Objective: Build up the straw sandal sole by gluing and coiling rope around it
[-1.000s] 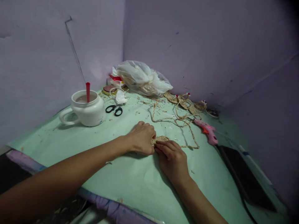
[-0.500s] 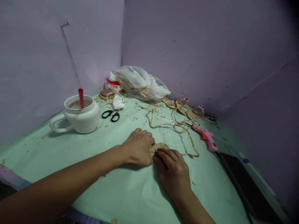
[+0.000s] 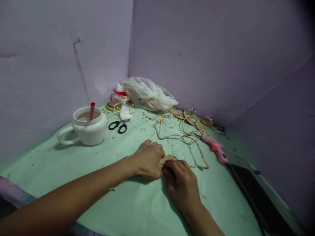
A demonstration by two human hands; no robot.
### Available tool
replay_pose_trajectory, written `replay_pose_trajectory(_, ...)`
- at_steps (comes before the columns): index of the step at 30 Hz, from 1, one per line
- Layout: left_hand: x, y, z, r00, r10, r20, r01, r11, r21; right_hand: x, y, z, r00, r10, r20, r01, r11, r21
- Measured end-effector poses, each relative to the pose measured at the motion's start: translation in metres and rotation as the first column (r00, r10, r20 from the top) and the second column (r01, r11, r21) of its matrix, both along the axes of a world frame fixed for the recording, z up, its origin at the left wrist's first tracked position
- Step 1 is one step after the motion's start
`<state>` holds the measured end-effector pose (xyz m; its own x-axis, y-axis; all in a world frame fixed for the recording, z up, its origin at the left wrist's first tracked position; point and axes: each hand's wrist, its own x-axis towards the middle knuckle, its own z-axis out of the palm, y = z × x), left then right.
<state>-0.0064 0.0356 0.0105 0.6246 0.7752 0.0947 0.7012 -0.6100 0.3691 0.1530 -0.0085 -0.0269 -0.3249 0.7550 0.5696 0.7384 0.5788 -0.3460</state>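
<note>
A small coil of braided straw rope (image 3: 167,159) lies on the pale green table cover, partly hidden by both hands. My left hand (image 3: 149,160) is closed on its left side, knuckles up. The fingers of my right hand (image 3: 181,177) pinch the coil's near right edge. From beneath the right hand a loose length of straw rope (image 3: 203,157) runs out to the right and loops toward the back. A pink glue gun (image 3: 215,148) lies to the right, its tip touching or close to the rope, with a red light showing on its body.
A white mug (image 3: 90,131) with drink and a red straw stands at left. Black-handled scissors (image 3: 118,126) lie beside it. Behind are a plastic bag (image 3: 147,95) and round woven pieces (image 3: 189,118) along the wall. At right lies a dark flat object (image 3: 258,196) near a pen (image 3: 268,185).
The view has tilted up, so everything sits lower in the picture. Both hands keep hold of the straw coil with little visible movement against the table.
</note>
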Motion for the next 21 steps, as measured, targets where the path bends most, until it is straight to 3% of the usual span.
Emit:
replay_pose_trajectory(17,0.0018,0.0001,0.0019,0.999,-0.026,-0.033,0.028,0.998,0.049,-0.0001,0.0007,-0.0035,1.000,-0.013,0.010,0.013,1.000,0.006)
replay_pose_trajectory(21,-0.0011,0.0004,-0.0007,1.000,0.013,-0.007,-0.013,1.000,-0.001,0.0005,0.0003,-0.0037,1.000,-0.007,0.018,0.007,1.000,0.022)
